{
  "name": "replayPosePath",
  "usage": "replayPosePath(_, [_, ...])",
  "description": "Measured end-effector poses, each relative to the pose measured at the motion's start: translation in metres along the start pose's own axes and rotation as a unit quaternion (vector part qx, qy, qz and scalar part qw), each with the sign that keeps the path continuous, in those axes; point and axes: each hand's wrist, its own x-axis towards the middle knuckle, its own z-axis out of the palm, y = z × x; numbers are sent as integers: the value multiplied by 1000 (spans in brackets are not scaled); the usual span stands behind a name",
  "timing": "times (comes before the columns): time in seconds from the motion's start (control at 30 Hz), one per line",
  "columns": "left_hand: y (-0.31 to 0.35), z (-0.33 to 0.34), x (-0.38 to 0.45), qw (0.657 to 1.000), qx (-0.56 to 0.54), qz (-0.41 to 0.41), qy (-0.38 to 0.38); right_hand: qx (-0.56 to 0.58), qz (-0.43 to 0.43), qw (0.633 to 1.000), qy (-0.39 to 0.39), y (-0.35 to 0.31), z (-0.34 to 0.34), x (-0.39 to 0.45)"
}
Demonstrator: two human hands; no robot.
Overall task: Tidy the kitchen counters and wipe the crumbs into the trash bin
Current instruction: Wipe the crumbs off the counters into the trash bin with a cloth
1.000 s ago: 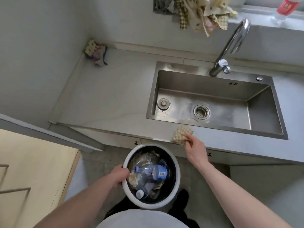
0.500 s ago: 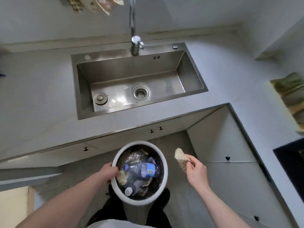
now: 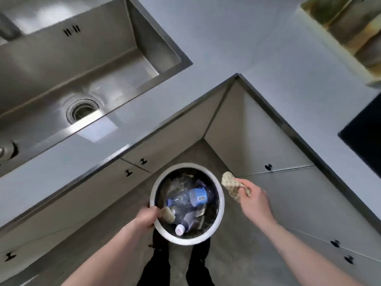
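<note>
A round white-rimmed trash bin [image 3: 220, 211] is held low in front of me, above the floor, with plastic bottles and crumpled wrappers inside. My left hand [image 3: 146, 218] grips its near-left rim. My right hand [image 3: 254, 201] is just right of the bin and pinches a beige checked cloth [image 3: 232, 185], which hangs beside the bin's right rim. The grey counter [image 3: 216, 48] wraps around an inner corner above the bin.
A steel sink [image 3: 68, 65] with a drain sits in the counter at upper left. A black hob [image 3: 365, 133] lies at the right edge, a stained wooden item [image 3: 350, 23] at top right. Cabinet doors with black knobs flank the corner; my feet show below the bin.
The view has swung right toward the counter's inner corner. My right hand left the counter edge by the sink with the cloth and now holds it beside the bin. The left hand keeps its grip.
</note>
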Motion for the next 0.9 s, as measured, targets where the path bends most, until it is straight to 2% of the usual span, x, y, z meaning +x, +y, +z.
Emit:
replayPosePath(0.13, [18, 57, 62, 999, -11, -6, -43, 19, 0, 1000, 15, 39, 44, 52])
replayPosePath(0.23, [11, 83, 133, 1000, 6, 28, -9, 21, 8, 1000, 16, 68, 73, 75])
replayPosePath(0.33, [-4, 102, 194, 999, 37, 26, -9, 17, 16, 1000, 11, 92, 93, 87])
replayPosePath(0.53, [-30, 126, 267, 997, 79, 9, -1, 0, 21, 1000, -4, 125, 109, 96])
replayPosePath(0.73, [-62, 125, 310, 996, 84, 13, -30, 15, 12, 1000, 4, 120, 112, 102])
replayPosePath(0.83, [-73, 114, 304, 993, 111, 41, -17, 31, 1, 999, -8, 100, 104, 91])
replayPosePath(0.9, [-50, 102, 247, 989, 137, 59, 6, 42, -7, 999, -17, 80, 92, 75])
